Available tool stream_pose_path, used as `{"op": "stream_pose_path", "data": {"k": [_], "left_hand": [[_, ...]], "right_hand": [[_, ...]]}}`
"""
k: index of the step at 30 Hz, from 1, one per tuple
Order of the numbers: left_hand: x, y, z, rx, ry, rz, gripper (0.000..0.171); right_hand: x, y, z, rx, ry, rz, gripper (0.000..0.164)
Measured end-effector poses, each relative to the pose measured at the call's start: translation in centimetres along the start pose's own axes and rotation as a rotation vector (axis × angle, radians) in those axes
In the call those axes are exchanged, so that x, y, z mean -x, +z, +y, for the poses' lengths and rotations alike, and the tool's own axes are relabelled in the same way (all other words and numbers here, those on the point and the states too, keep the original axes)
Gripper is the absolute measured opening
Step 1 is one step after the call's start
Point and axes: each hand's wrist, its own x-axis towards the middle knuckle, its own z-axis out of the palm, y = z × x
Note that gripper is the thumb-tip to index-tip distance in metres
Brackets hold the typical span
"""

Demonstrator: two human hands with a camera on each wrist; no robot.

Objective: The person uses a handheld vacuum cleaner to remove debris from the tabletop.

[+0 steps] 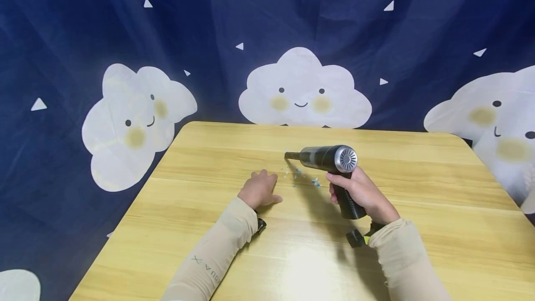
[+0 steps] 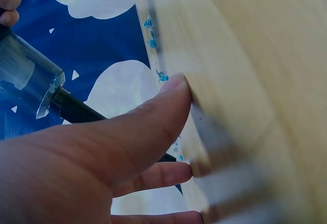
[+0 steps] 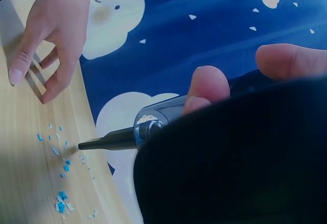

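Note:
My right hand (image 1: 368,193) grips the handle of a black handheld vacuum cleaner (image 1: 323,158) with a clear dust cup and a narrow nozzle. The nozzle (image 3: 110,140) points left and down, its tip close over small blue and white scraps (image 3: 62,203) scattered on the table. To the left of the scraps, my left hand (image 1: 260,190) has its fingertips down at the tabletop, fingers spread and holding nothing. Its thumb (image 2: 153,117) overlaps some of the scraps in the left wrist view. Most of the right hand is hidden behind the vacuum's dark body in the right wrist view.
The light wooden table (image 1: 200,152) has rounded far corners. Behind it hangs a dark blue curtain (image 1: 217,13) with white clouds and small triangles. Black straps with small devices sit at both wrists, below beige sleeves (image 1: 217,250).

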Motion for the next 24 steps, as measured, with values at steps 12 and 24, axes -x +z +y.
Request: {"op": "stream_pose_path", "data": {"k": [12,24], "left_hand": [[-0.22,0.23,-0.20,-0.005,0.011,0.017,0.065],[0.04,0.10,-0.01,-0.025,0.006,0.028,0.063]], "right_hand": [[-0.31,-0.20,0.10,-0.010,-0.017,0.027,0.038],[-0.65,-0.40,0.35,0.013,0.008,0.060,0.041]]}}
